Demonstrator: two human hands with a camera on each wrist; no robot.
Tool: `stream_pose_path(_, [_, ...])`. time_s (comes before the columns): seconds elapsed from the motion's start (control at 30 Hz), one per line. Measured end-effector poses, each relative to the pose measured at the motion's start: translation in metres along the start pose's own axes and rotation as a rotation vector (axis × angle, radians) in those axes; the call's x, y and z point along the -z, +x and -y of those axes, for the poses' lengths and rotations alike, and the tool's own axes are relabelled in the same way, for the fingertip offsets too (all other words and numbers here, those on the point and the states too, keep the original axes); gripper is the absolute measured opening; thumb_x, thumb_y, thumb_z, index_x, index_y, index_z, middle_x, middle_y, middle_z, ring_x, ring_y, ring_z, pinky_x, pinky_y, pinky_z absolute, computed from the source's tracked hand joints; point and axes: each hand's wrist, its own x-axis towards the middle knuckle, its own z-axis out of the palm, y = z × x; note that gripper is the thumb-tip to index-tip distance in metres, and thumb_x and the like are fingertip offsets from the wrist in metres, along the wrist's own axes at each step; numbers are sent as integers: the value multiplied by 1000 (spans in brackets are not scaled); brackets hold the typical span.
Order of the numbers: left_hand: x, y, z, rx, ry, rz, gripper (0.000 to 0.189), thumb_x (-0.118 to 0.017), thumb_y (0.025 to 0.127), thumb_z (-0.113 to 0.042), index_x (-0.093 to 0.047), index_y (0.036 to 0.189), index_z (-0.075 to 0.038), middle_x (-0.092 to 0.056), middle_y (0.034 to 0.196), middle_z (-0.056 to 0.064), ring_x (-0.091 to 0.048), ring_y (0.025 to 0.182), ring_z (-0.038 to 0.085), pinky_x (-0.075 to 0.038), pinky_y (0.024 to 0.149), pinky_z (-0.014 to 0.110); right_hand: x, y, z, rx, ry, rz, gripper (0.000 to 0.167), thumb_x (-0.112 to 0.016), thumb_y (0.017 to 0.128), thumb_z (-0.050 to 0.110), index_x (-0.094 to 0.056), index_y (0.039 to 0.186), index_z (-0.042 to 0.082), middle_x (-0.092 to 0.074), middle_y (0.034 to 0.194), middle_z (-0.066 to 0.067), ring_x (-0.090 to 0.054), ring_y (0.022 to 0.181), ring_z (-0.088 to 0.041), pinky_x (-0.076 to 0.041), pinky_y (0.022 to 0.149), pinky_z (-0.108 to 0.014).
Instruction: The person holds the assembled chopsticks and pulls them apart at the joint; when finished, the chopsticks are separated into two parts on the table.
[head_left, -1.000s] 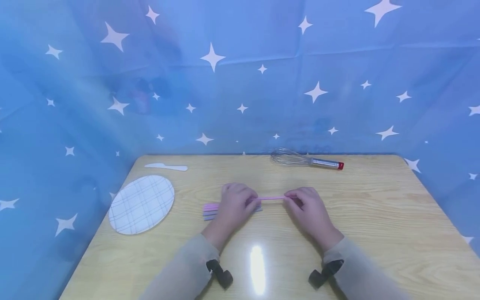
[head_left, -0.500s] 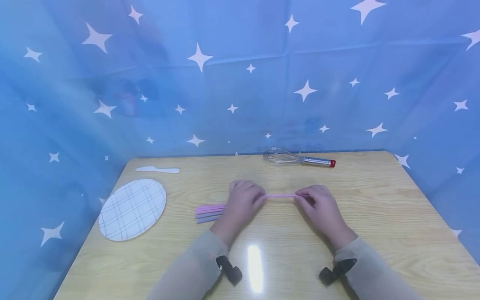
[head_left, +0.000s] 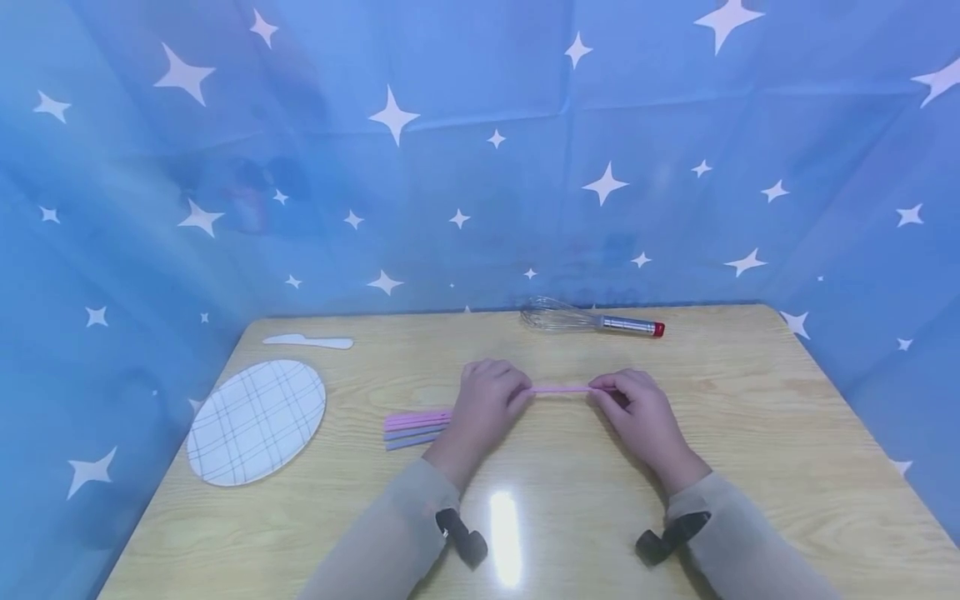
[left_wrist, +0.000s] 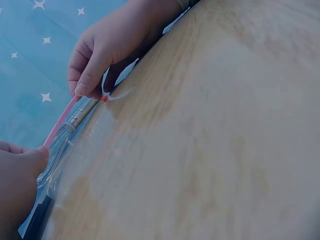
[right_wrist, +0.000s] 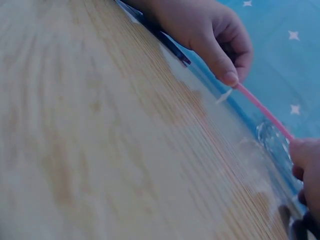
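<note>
Here, the left hand (head_left: 487,407) and right hand (head_left: 641,417) pinch a pink straw (head_left: 561,389) between them, right of other straws (head_left: 415,431), nearer than the whisk (head_left: 628,325); the step appears to be holding it straight, the next move calling for a steady pinch.

Wood-grain table (head_left: 577,508), checked plate (head_left: 257,422), knife (head_left: 307,342), whisk (head_left: 602,322), bunched straws (head_left: 415,429)

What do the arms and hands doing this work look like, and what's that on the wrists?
They're a person's arms. The left hand and right hand wear no gloves. Plain, pale grey-beige long sleeves reach toward the wrists. Near each cuff is a black band with a stubby black piece attached. I see no cables or printed markings.
</note>
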Motion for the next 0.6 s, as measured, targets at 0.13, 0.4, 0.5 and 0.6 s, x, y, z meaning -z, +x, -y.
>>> stream_pose_path(0.13, [-1,-1,1,11,-15,6,15,-74,102,-36,-77,109,-23,-70,109,-12,-59,108,11,-39,110,42,-2,0,-1,-11,3,5,7,-77,100,11,-79,106,15,-74,100,3,-61,101,-19,-46,85,-33])
stream_pose_path(0.4, [-5,-1,2,25,-30,12,13,-70,105,-32,-76,108,-21,-70,112,-9,-64,111,15,-42,113,43,-2,0,-1,-24,19,18,6,-76,101,13,-79,106,15,-74,102,3,-61,101,-19,-47,84,-33])
stream_pose_path(0.5, [-5,-1,2,43,-20,22,14,-67,107,-31,-75,110,-21,-70,114,-7,-64,113,16,-44,113,43,-2,0,-2,-28,21,25,6,-76,101,13,-79,106,16,-74,102,3,-61,101,-19,-47,85,-34])
stream_pose_path(0.6, [-7,-1,3,51,-14,25,14,-64,108,-30,-75,112,-21,-68,114,-7,-64,112,16,-46,111,43,-2,1,-2,-31,22,25,7,-76,101,13,-79,106,16,-74,102,4,-60,100,-18,-46,84,-33])
